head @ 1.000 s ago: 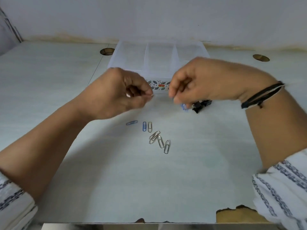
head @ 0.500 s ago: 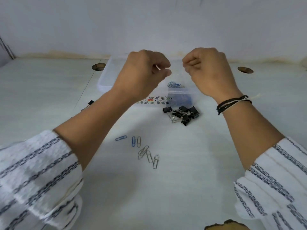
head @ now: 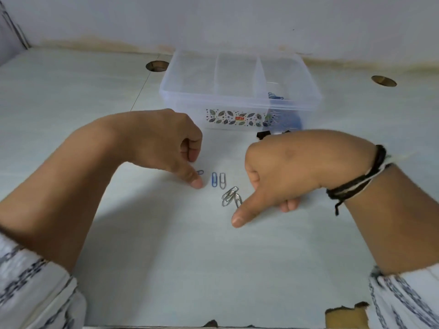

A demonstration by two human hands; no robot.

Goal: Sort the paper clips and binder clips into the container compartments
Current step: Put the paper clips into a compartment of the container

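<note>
A clear container [head: 237, 102] with three compartments stands at the back of the table, and blue paper clips [head: 275, 96] lie in its right compartment. On the table in front lie a blue clip [head: 214, 179], a silver clip [head: 222, 180] and a tangle of silver clips [head: 229, 197]. My left hand [head: 164, 146] has its fingers curled, with its thumb tip on the table beside a small blue clip [head: 200, 172]. My right hand [head: 285, 172] is curled too, its thumb down beside the silver tangle. I see no clip held in either hand. Black binder clips [head: 263, 134] peek out behind my right hand.
Two round holes [head: 156, 66] [head: 383, 81] are cut in the tabletop near the back. A wall runs close behind the container. The table's front edge is chipped [head: 344, 317] at the right.
Both hands have come down from above the container to the table, beside the loose paper clips. The view has tilted, so the container sits higher in the frame.
</note>
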